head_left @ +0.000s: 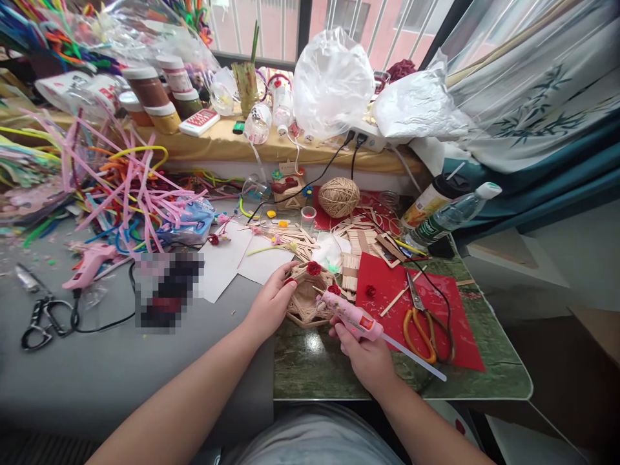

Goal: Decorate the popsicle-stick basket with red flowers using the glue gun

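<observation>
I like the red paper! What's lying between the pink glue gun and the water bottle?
In the head view, the scissors lie on the red paper between the glue gun and the bottle, beside loose craft sticks.

Pink glue gun (352, 316) against stick basket (306, 296)

left hand (272, 303) steadies stick basket (310, 294); right hand (365, 352) grips pink glue gun (351, 316), nozzle at basket
</observation>
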